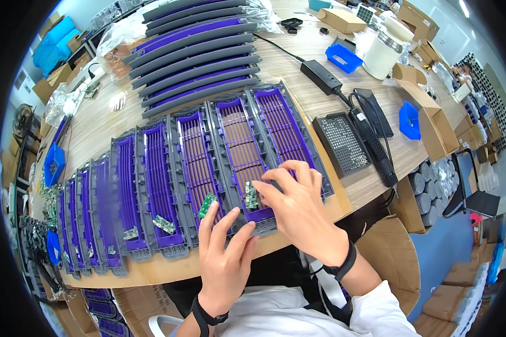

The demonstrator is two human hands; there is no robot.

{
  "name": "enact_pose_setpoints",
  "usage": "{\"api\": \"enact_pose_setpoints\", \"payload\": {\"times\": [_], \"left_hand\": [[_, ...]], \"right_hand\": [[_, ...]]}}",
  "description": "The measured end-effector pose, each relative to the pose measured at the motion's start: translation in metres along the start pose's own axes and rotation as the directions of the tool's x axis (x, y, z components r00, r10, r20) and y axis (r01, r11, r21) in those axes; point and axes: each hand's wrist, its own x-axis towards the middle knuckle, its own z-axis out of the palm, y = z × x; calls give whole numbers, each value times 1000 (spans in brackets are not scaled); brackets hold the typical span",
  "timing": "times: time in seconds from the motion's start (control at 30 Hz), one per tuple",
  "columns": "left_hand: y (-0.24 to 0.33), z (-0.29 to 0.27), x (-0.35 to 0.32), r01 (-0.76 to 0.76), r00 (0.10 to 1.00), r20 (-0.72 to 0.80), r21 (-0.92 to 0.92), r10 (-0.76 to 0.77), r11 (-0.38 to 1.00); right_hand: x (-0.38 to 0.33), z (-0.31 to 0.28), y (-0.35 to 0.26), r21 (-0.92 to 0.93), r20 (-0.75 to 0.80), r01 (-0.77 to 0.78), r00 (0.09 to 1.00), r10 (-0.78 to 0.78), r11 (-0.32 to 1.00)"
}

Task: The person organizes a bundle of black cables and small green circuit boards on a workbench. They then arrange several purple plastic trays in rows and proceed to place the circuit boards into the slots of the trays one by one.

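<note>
Purple-and-grey slotted plastic frames point(239, 135) lie side by side in a row across the table. My right hand point(301, 205) pinches the edge of a small green circuit board point(251, 195) between thumb and fingers, over the near end of one frame. My left hand point(225, 261) rests at the near edge of the frames with its fingers apart. Its fingertips are close to another green circuit board point(207, 205), which lies tilted on the neighbouring frame; whether they touch it, I cannot tell. Further left, a pale green board point(163, 224) lies in a frame, and several other frames hold boards too.
Curved grey and purple panels point(194, 53) are stacked behind the frames. To the right are a black tray of small parts point(343, 143), an electric screwdriver point(374, 149), a black power adapter point(321, 77), blue bins point(343, 58), a cream flask point(381, 53) and an open carton point(436, 126).
</note>
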Motion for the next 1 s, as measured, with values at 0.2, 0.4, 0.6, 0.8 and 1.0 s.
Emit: {"api": "enact_pose_setpoints", "payload": {"times": [0.2,0.4,0.6,0.8,1.0], "left_hand": [[-12,-9,-3,34,998,-55,-5,-34,999],[-18,-13,1,55,993,-100,-36,-59,998],[-16,-13,9,-22,997,-78,-79,16,997],[-13,-5,3,-36,997,67,-38,38,999],[-13,3,2,-46,987,153,-19,48,999]], "right_hand": [[17,15,-5,-130,119,59,992,-44,990],[15,10,-1,-56,4,40,999,-40,998],[-9,-16,-20,-21,3,49,999,-49,999],[-34,-14,-22,-144,119,32,993,-15,989],[-40,2,-18,-137,97,8,995,6,991]]}}
